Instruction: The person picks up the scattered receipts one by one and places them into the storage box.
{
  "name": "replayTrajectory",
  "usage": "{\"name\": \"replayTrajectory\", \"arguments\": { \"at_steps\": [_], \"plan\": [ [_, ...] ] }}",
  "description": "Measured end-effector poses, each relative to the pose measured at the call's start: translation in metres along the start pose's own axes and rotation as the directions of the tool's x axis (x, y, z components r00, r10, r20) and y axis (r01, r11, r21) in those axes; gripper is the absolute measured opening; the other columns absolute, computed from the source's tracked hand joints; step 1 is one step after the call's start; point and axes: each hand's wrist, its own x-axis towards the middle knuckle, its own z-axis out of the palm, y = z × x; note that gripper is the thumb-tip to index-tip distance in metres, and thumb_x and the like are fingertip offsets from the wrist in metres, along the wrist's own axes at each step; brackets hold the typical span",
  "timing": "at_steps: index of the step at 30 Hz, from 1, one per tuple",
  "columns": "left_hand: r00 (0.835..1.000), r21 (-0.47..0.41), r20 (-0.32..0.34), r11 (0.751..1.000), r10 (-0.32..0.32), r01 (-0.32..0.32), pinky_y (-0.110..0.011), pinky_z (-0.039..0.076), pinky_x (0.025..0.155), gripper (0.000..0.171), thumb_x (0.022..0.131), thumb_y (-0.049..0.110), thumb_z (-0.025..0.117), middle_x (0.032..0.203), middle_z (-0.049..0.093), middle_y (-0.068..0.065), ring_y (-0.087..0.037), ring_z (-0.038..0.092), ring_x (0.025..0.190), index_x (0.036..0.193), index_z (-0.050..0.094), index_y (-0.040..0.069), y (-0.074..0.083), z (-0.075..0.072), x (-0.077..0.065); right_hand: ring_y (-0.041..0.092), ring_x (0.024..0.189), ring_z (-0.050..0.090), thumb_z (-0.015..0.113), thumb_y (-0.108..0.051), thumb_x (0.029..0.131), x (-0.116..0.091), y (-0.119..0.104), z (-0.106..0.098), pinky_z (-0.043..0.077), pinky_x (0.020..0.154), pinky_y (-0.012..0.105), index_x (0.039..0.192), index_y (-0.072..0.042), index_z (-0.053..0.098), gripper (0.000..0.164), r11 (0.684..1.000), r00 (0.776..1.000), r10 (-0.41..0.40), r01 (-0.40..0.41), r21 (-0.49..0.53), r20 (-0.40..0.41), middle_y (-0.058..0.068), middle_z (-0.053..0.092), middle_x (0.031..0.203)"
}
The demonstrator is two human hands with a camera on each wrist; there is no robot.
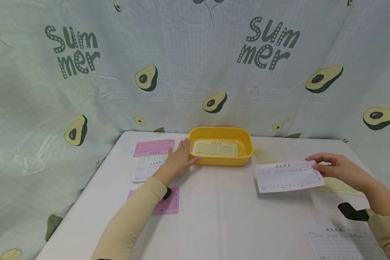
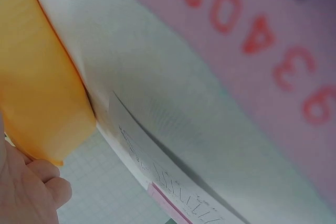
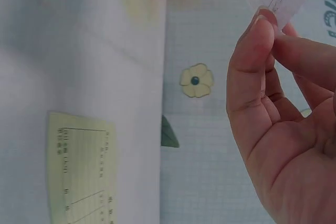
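A yellow plastic tray (image 1: 221, 161) stands at the back of the table with printed slips inside, a pale yellow one (image 1: 216, 148) on top. My left hand (image 1: 178, 159) lies against its left side, fingers extended along the wall and thumb at the front corner. The left wrist view shows the fingers (image 2: 44, 177) right at the rim. On the right, my right hand (image 1: 339, 168) pinches a white printed form (image 1: 287, 176) by its right edge between thumb and fingers. The form is raised and slightly tilted. Below that hand lies a pale yellow form (image 1: 339, 186), partly covered.
Left of the tray lie a pink form (image 1: 154, 147), a white form (image 1: 146, 172) and another pink form (image 1: 169, 204), partly behind my left arm. Another white form (image 1: 344, 243) lies at the front right. A patterned curtain (image 1: 182, 54) hangs behind the table.
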Motion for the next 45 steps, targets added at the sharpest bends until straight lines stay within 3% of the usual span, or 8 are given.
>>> {"name": "replayTrajectory", "arguments": {
  "at_steps": [8,14,20,29,34,36,41,45],
  "plan": [
    [1.0,0.003,0.004,1.0,-0.001,0.001,-0.067,0.01,0.119,0.096,0.103,0.063,0.045,0.17,0.009,-0.016,-0.031,0.009,0.156,0.163,0.006,-0.002,-0.001,0.0,0.001,0.013,0.092,0.069,0.056,-0.007,0.106,0.005,-0.01,-0.011,0.055,0.075,0.023,0.133,-0.005,0.061,0.028,0.996,0.997,-0.042,0.047,0.07,-0.063,-0.013,0.069,0.114],
    [1.0,0.001,0.002,1.0,-0.007,0.007,-0.067,0.01,0.119,0.096,0.103,0.063,0.045,0.171,0.008,-0.015,-0.03,0.009,0.156,0.163,0.007,-0.001,-0.002,0.001,0.003,0.01,0.095,0.068,0.056,-0.014,0.108,0.015,-0.017,-0.011,0.054,0.079,0.019,0.139,0.0,0.054,0.035,0.997,0.996,-0.015,0.022,0.073,-0.089,-0.02,0.066,0.116],
    [1.0,0.001,0.002,1.0,0.003,-0.003,-0.067,0.009,0.119,0.096,0.103,0.063,0.045,0.171,0.008,-0.015,-0.03,0.009,0.156,0.163,0.007,-0.001,-0.002,0.002,0.003,0.005,0.097,0.064,0.056,-0.016,0.108,0.03,-0.018,-0.003,0.054,0.081,0.017,0.138,-0.006,0.057,0.032,0.988,0.993,-0.004,0.022,0.152,-0.118,-0.021,0.062,0.116],
    [1.0,0.001,0.001,1.0,-0.002,0.002,-0.067,0.009,0.119,0.096,0.103,0.063,0.045,0.171,0.008,-0.015,-0.03,0.009,0.157,0.163,0.006,-0.001,0.0,0.001,0.002,0.004,0.099,0.064,0.057,-0.012,0.106,0.055,-0.023,0.012,0.054,0.083,0.017,0.135,-0.005,0.058,0.029,0.956,0.991,-0.042,0.078,0.284,-0.131,-0.017,0.065,0.116],
    [1.0,-0.003,0.004,1.0,-0.007,0.007,-0.067,0.009,0.119,0.096,0.103,0.063,0.045,0.171,0.008,-0.015,-0.03,0.009,0.157,0.163,0.007,-0.001,0.0,0.002,0.002,0.005,0.098,0.064,0.059,-0.011,0.106,0.066,-0.024,0.026,0.054,0.083,0.017,0.128,-0.016,0.065,0.024,0.921,0.988,-0.044,0.098,0.378,-0.15,-0.013,0.063,0.115],
    [1.0,-0.007,0.006,1.0,-0.006,0.006,-0.067,0.009,0.119,0.096,0.103,0.063,0.045,0.171,0.008,-0.015,-0.03,0.009,0.157,0.163,0.006,-0.001,0.0,0.003,0.001,0.004,0.097,0.063,0.059,-0.011,0.106,0.069,-0.025,0.032,0.054,0.083,0.017,0.128,-0.016,0.065,0.024,0.919,0.987,-0.039,0.097,0.382,-0.158,-0.011,0.062,0.114],
    [1.0,-0.013,0.002,1.0,-0.002,0.002,-0.067,0.009,0.119,0.097,0.102,0.064,0.045,0.171,0.007,-0.014,-0.03,0.008,0.157,0.163,0.006,-0.001,0.0,0.003,0.002,0.004,0.099,0.062,0.057,-0.012,0.107,0.081,-0.033,0.041,0.054,0.085,0.018,0.14,0.005,0.051,0.038,0.936,0.99,-0.007,0.056,0.347,-0.142,-0.009,0.059,0.116],
    [1.0,-0.018,-0.004,1.0,-0.003,0.003,-0.067,0.008,0.119,0.097,0.102,0.064,0.045,0.171,0.007,-0.014,-0.03,0.008,0.157,0.163,0.006,0.0,-0.001,0.003,0.003,0.005,0.1,0.062,0.055,-0.01,0.107,0.094,-0.038,0.049,0.054,0.086,0.019,0.145,0.012,0.044,0.046,0.932,0.992,0.02,0.025,0.361,-0.121,-0.003,0.057,0.119]
  ]
}}
